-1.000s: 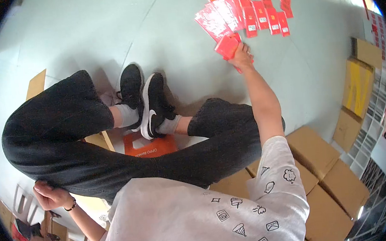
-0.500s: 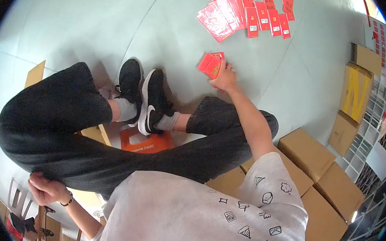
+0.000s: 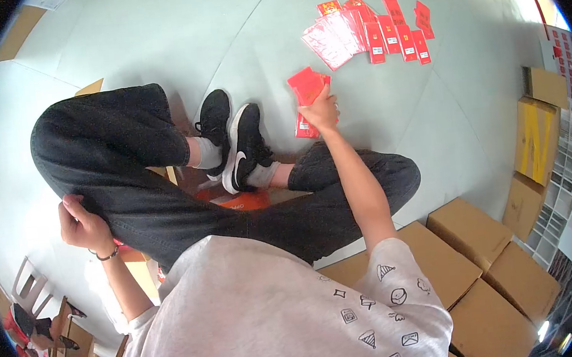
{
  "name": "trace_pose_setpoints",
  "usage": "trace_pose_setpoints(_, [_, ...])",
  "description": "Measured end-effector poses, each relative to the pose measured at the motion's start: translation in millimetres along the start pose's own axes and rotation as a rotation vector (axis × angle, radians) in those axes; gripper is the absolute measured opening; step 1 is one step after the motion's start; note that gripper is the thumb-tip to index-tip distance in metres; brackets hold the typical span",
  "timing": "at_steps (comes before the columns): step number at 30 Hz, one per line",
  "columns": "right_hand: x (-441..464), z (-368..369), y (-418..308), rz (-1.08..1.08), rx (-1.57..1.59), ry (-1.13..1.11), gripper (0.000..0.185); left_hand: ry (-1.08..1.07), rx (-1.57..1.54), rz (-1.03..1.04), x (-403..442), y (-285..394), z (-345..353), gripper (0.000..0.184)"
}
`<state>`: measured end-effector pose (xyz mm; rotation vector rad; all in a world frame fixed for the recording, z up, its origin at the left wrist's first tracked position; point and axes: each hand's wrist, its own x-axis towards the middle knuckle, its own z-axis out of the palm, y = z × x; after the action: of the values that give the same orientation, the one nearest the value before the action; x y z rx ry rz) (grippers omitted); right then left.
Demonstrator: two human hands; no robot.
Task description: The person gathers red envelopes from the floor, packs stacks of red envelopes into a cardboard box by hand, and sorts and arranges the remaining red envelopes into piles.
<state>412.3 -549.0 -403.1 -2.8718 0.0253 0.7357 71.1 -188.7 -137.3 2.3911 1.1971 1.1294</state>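
Observation:
My right hand [image 3: 321, 111] is closed on a small bunch of red packets [image 3: 306, 86], held over the floor beyond my knee; some stick out above the fingers and some below. Farther away, several red packets lie spread on the grey floor, with glossy wrapped ones [image 3: 336, 38] at the left and narrow ones with white labels [image 3: 375, 42] to the right. By my thigh, my left hand [image 3: 86, 225] has its fingers curled against the dark trousers; whether anything is inside cannot be seen.
Cardboard boxes [image 3: 470, 233] stand beside me at the lower right, and more boxes [image 3: 537, 140] are by a white rack at the right edge. An orange bag [image 3: 247, 200] lies under my legs. A chair [image 3: 31, 285] is at the lower left.
My right hand has come back from the spread packets toward my knee, still holding the red packets. My left hand appears higher in the view, which has also shifted.

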Motion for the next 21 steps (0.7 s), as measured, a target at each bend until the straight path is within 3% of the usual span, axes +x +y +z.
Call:
trace_pose_setpoints(2, [-9,9,7,-0.033,0.099,-0.081,0.102,0.023,-0.008,0.002,-3,-7,-4,0.035])
trace_pose_setpoints(4, [2,58,25,-0.126,-0.03,0.146,0.093,0.007,-0.003,-0.046,-4,-14,-5,0.036])
trace_pose_setpoints(6, [0,67,22,-0.056,-0.096,0.189,0.086,0.011,0.011,-0.07,-6,-22,-8,0.036])
trace_pose_setpoints(9, [41,78,35,-0.075,-0.043,0.039,0.093,0.024,0.009,-0.094,-7,-25,-6,0.036])
trace_pose_setpoints(11, [37,66,31,0.066,-0.047,-0.101,0.097,0.018,0.014,-0.096,-9,-26,-9,0.036])
trace_pose_setpoints(15, [36,74,23,0.254,-0.071,0.039,0.111,0.006,-0.006,-0.106,-8,-32,-9,0.034])
trace_pose_setpoints(17, [81,107,59,-0.169,0.66,-0.038,0.103,-0.004,-0.013,-0.128,-10,-33,-8,0.034])
trace_pose_setpoints(18, [80,95,55,-0.172,0.657,-0.033,0.103,-0.016,-0.014,-0.116,-10,-33,-7,0.034])
trace_pose_setpoints(20, [64,58,30,-0.007,1.324,-0.687,0.084,-0.026,-0.012,-0.1,-6,-29,-3,0.033])
trace_pose_setpoints(21, [50,50,13,-0.016,1.389,-0.646,0.066,-0.023,-0.016,-0.077,-4,-23,1,0.033])
